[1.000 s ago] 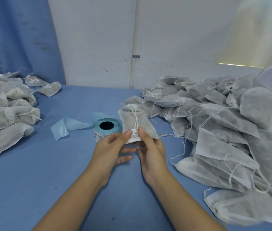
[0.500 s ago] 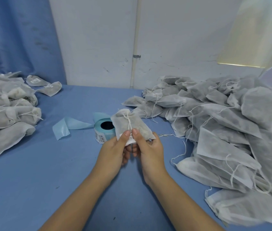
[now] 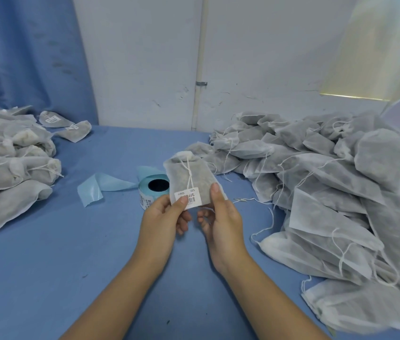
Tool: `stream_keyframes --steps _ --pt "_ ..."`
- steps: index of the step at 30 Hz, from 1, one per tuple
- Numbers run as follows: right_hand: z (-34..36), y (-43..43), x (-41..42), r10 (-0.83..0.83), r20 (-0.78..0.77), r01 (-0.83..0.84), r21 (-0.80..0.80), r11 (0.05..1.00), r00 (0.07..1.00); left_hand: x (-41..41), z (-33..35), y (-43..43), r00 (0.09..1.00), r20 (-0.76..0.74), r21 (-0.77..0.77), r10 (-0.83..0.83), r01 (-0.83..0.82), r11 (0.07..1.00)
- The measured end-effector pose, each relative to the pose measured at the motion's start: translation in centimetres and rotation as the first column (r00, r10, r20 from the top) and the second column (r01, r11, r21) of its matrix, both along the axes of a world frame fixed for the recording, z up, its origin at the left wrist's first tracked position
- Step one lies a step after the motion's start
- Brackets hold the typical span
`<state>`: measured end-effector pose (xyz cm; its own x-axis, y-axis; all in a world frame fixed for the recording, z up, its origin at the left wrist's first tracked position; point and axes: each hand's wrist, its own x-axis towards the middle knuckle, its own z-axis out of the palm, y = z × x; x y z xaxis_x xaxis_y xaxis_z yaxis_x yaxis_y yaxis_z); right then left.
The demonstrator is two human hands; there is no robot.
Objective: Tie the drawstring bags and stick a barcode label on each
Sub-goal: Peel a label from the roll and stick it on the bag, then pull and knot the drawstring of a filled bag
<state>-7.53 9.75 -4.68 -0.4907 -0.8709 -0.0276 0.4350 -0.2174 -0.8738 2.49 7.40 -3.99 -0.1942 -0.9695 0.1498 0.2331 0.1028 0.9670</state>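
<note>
Both hands, left hand (image 3: 163, 214) and right hand (image 3: 221, 212), pinch the tied bag (image 3: 191, 180) upright, thumbs pressing its label (image 3: 187, 198) flat so it sticks.

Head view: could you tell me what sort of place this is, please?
Probably a packing bench: a heap of drawstring bags on a blue table, a label roll, and a held bag bearing a barcode label.

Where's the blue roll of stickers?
The blue label roll sits on the table near the middle of the head view, partly behind the left edge of the held bag, its blue backing strip trailing left.
</note>
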Motion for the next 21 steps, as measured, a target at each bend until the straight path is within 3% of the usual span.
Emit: stream_keyframes --steps 3,6,8,14,21 --pt "-0.1 -0.1 -0.3 0.0 0.045 -0.003 0.046 0.999 0.999 0.3 0.9 -0.5 0.992 -0.072 -0.003 0.103 -0.104 0.995" --pt "-0.2 -0.2 -0.4 -0.008 0.049 0.005 0.07 0.998 0.999 1.2 2.3 -1.7 0.872 -0.489 0.061 0.022 0.009 0.998" --pt "-0.3 -0.2 -0.4 -0.006 0.054 0.002 0.074 0.997 0.999 1.8 2.7 -2.2 0.809 -0.587 0.07 -0.014 0.068 0.995" --pt "-0.4 -0.2 -0.6 0.004 0.097 -0.012 0.081 0.997 0.995 0.9 1.8 -0.9 0.897 -0.417 0.062 -0.146 0.188 0.98" --pt "0.2 -0.5 -2.4 -0.009 0.074 0.006 0.041 0.999 0.997 -2.0 2.6 1.3 0.979 0.064 -0.137 -0.192 0.199 0.97"
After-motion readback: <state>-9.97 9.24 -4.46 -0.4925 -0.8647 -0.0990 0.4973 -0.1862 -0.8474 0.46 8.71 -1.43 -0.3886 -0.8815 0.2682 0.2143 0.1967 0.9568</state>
